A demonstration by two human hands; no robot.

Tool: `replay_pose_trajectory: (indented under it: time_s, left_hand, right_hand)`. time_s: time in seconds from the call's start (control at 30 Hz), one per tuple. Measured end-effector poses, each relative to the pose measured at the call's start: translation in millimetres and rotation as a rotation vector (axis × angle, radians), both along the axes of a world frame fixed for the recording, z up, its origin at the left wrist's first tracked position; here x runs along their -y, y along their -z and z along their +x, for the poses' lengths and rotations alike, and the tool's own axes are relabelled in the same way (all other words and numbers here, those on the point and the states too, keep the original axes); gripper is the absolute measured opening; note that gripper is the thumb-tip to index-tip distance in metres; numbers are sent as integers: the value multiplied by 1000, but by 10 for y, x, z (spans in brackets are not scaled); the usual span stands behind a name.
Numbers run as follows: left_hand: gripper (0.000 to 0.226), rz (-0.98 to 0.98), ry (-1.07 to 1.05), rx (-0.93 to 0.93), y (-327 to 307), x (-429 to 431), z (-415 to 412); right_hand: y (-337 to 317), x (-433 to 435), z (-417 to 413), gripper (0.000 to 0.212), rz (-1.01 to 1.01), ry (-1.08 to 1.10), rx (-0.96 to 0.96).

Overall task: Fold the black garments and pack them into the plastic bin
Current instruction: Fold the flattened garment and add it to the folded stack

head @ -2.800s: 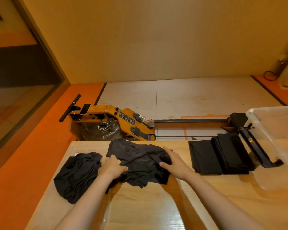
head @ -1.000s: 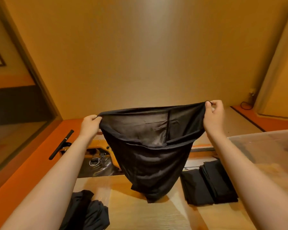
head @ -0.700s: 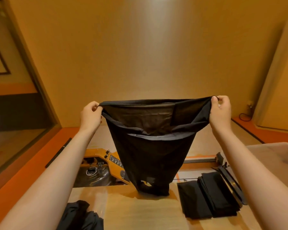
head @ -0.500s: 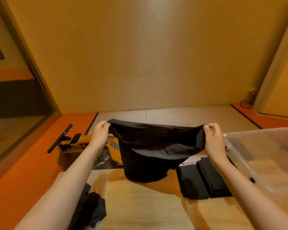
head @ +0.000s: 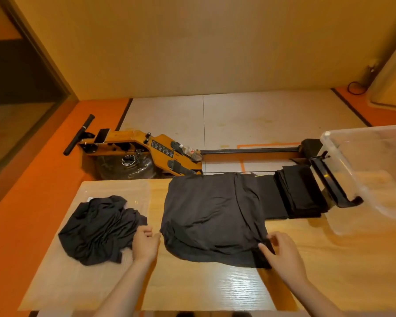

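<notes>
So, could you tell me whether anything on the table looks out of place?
Only the spread garment: it lies wrinkled and askew, its right edge seeming to overlap the folded stack beside it. Nothing looks spilled or damaged.

1. This looks like an indoor exercise room, possibly a home gym.
2. An orange-framed rowing machine with a black handle and a long rail (head: 146, 152) lies on the floor.
3. Bright orange flooring (head: 44, 175) borders pale floor panels (head: 261, 117).
4. A light wooden table (head: 215, 289) stands before a plain, bare wall (head: 192, 42).
</notes>
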State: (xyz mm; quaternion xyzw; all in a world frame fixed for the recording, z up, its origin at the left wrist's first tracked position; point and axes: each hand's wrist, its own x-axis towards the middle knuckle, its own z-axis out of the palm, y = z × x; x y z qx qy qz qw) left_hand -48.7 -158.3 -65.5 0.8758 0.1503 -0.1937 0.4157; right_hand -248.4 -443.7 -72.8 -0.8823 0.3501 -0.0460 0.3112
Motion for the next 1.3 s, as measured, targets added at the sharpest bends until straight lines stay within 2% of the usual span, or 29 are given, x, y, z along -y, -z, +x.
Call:
replay_pose_trajectory:
  time_s: [0.17,0.27,0.33,0.43,0.53,0.6,0.67,0.77,0.9,1.0,1.1,1.23,1.3]
  left_hand:
    - [48,-12,-23,-97,152,54,-412]
    - [41,-5,5,-116,170,137,-426]
    - [32,27,60,-114,212,170,-403]
    - [36,102,124,-134,250,236,-392]
    - [35,172,176,-138,271,296,-424]
    - [36,203,203,-71,283,303,-451]
    - [32,146,202,19,255,282,-455]
    - [29,32,108,114,113,152,-316]
    - [17,-1,-57,221,-47,-90,46]
    - [6,-11,-65,321,-133,-128,108]
    - [26,-54,93,358,-127,-47,19]
    - [55,-34,266,120,199,29,-98]
    - [61,32,309,123,322,58,-107]
  right_hand:
    - [87,-274,431,41,-116,-431,-85]
    - [127,-429,562,39,-186,-506,-202]
    - [144,-486,579,24,-211,-474,-192]
    - [149,-514,598,3,-168,-414,-137]
    - [67,-478,651,11,-43,-296,-87]
    - [-17,-426,661,16,28,-220,-39]
    - [-118,-342,659,19,96,-159,33]
    - [-315,-159,662,18,171,-63,150]
    - [-443,16,580,13,277,-3,268]
    - [-306,-3,462,12,363,76,295]
    - [-87,-10,347,11,366,179,261]
    - [71,112,133,11,286,346,213]
    - [108,194,30,12,258,378,190]
